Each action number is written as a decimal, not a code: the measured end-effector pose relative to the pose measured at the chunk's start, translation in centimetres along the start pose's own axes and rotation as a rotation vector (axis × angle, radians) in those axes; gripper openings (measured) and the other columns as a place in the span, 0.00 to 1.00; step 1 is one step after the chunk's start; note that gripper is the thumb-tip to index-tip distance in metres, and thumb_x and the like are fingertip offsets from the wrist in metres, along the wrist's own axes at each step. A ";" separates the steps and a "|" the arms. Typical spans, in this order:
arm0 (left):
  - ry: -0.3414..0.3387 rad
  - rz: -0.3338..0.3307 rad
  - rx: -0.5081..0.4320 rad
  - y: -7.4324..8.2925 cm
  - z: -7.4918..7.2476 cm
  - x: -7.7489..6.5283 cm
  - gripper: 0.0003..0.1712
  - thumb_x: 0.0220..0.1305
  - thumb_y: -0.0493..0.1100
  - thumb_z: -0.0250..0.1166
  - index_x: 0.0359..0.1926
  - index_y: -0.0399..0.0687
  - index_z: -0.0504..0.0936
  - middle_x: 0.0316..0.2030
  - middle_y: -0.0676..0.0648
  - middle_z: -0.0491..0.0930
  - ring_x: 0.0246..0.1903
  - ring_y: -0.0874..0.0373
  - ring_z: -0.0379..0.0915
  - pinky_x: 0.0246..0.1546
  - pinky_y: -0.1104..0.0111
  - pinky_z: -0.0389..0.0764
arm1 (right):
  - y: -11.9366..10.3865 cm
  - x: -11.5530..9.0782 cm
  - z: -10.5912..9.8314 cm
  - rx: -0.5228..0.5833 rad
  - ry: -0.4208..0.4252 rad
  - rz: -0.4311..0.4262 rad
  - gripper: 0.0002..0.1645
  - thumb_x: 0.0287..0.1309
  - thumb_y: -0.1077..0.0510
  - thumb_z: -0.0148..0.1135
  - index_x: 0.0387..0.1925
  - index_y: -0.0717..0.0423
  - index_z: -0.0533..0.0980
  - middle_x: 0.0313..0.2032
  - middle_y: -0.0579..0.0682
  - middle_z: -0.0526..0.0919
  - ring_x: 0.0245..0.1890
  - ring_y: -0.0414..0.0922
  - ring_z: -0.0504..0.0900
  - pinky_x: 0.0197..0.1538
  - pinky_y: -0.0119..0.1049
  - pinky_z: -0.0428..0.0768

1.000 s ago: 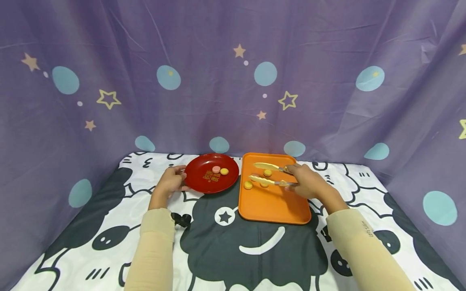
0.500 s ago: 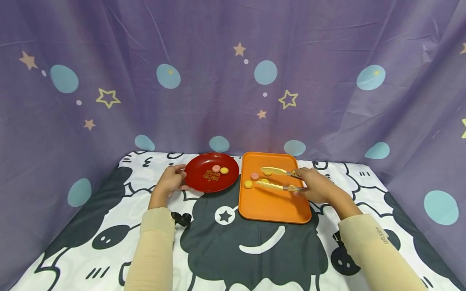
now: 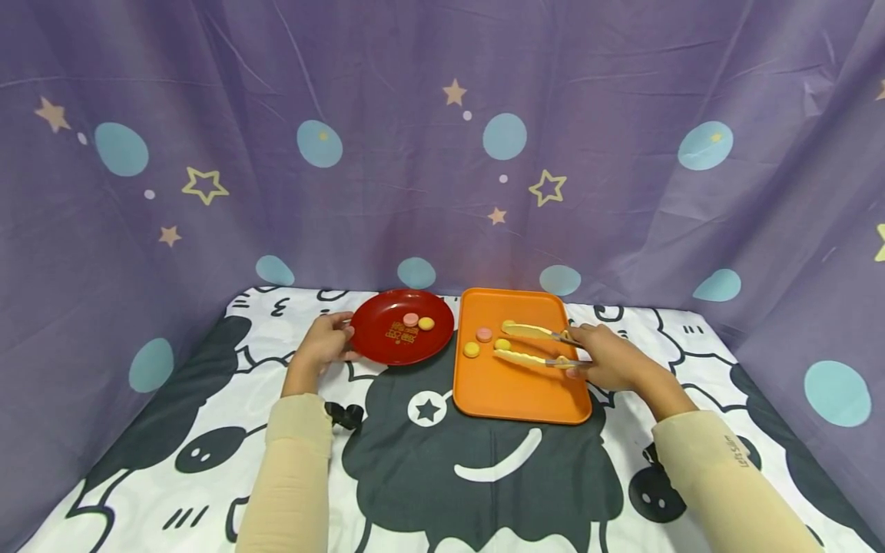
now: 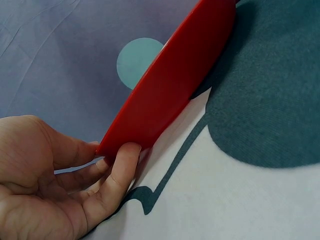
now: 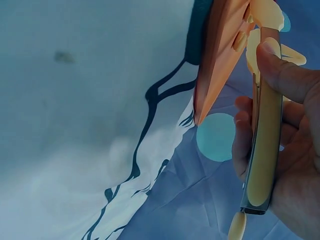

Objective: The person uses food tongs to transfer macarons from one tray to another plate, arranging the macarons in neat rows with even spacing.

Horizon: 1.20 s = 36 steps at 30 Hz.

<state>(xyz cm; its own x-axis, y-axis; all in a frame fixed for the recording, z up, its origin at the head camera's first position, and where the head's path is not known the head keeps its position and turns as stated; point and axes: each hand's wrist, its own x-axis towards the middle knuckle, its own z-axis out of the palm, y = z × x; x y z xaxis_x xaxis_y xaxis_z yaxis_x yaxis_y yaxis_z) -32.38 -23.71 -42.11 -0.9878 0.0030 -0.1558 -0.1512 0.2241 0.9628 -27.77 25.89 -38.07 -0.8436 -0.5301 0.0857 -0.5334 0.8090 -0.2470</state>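
My left hand [image 3: 322,342] pinches the left rim of a red plate [image 3: 376,346], thumb at the edge and fingertips underneath in the left wrist view. A pink macaron [image 3: 411,319] and a yellow macaron [image 3: 426,324] lie side by side on the plate. Over the orange tray [image 3: 518,395], my right hand [image 3: 607,356] grips a pair of tongs [image 3: 528,359] with cream-coloured tips. The tongs' arms are spread, with nothing held between them. Near the tips lie a yellow macaron [image 3: 502,345] and another, partly hidden one. A pink macaron [image 3: 484,335] and a yellow macaron [image 3: 471,349] sit farther left.
Plate and tray stand close together on a black-and-white cartoon tablecloth [image 3: 401,491]. Behind the table hangs a purple curtain [image 3: 387,200] with stars and blue dots. A black strap piece [image 3: 344,415] shows at the left wrist.
My right hand has drawn the spread tongs back to the right, uncovering the tray's pink macaron and a yellow one. The left hand and the plate have kept their place.
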 end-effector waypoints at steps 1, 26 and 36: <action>-0.001 0.001 0.003 0.0 0.0 0.0 0.30 0.78 0.30 0.45 0.77 0.35 0.58 0.65 0.31 0.68 0.44 0.49 0.79 0.43 0.58 0.89 | 0.1 0.0 0.0 -0.003 -0.001 -0.002 0.23 0.57 0.56 0.76 0.52 0.58 0.78 0.42 0.53 0.82 0.40 0.52 0.78 0.44 0.49 0.78; -0.001 0.000 0.015 -0.1 -0.1 0.0 0.30 0.77 0.30 0.46 0.77 0.36 0.59 0.63 0.31 0.69 0.45 0.48 0.79 0.42 0.59 0.89 | 0.6 -0.4 0.5 0.071 -0.017 0.007 0.24 0.60 0.57 0.74 0.54 0.62 0.78 0.43 0.53 0.83 0.44 0.53 0.80 0.51 0.55 0.81; 0.007 -0.003 0.016 -0.1 -0.1 0.2 0.29 0.78 0.30 0.46 0.77 0.37 0.60 0.63 0.32 0.69 0.45 0.48 0.79 0.41 0.60 0.89 | 0.7 -0.5 0.5 0.090 -0.015 -0.002 0.22 0.60 0.56 0.74 0.53 0.60 0.78 0.40 0.52 0.82 0.40 0.50 0.78 0.46 0.50 0.79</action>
<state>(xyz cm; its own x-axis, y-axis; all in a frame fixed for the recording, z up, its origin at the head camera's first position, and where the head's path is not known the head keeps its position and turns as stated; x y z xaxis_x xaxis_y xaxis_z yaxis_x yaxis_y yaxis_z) -32.52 -23.86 -42.23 -0.9875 -0.0043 -0.1574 -0.1539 0.2394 0.9587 -27.75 26.61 -38.79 -0.8411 -0.5361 0.0716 -0.5269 0.7823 -0.3323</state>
